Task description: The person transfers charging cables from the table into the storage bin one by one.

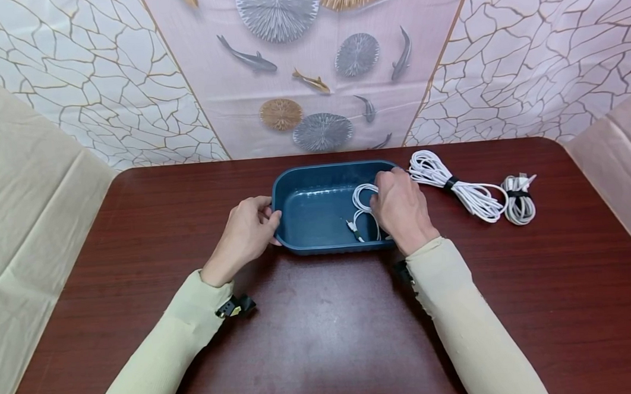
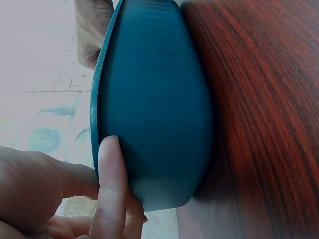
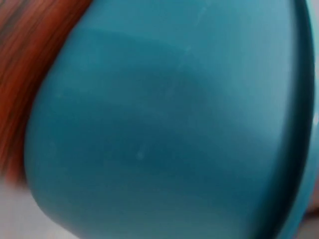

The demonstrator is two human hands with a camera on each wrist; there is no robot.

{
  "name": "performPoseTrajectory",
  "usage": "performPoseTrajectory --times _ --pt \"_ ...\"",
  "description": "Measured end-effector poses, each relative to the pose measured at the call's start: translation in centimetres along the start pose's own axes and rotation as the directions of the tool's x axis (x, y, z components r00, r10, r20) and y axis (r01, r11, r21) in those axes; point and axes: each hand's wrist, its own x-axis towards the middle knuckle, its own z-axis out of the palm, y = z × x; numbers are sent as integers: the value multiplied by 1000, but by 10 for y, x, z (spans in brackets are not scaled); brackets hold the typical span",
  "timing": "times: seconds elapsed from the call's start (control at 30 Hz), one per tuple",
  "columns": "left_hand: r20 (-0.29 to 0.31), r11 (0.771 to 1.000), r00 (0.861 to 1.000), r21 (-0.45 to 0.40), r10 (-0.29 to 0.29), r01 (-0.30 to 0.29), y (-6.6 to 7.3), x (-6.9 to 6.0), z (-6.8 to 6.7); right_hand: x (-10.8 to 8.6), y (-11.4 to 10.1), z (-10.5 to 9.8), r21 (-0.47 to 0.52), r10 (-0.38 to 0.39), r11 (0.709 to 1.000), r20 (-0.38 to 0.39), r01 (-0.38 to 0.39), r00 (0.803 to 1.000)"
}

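Note:
A dark blue rectangular tub stands on the table. At its left end my left hand grips the rim, thumb on the inner side; the left wrist view shows fingers against the outer wall. My right hand reaches over the right end of the tub, fingers curled down at a coiled white cable. That cable lies partly on the tub's floor, its plug end showing near the front wall. The right fingertips are hidden beneath the hand. Mostly the tub's outer wall fills the right wrist view.
Right of the tub lies a long white cable bundle bound with a black strap. Touching its right end is a smaller whitish cable bundle, also strapped. The dark red wooden table meets a patterned cloth backdrop behind.

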Motion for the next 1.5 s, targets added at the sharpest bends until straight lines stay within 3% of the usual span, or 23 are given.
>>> performPoseTrajectory --times 0.33,1.5 --pt "-1 1000 1000 3 3 -3 -1 0 0 1 -1 -11 20 43 999 90 -45 995" --pt "-1 1000 1000 3 9 -9 -1 1 0 0 8 -36 73 47 996 69 -52 997"
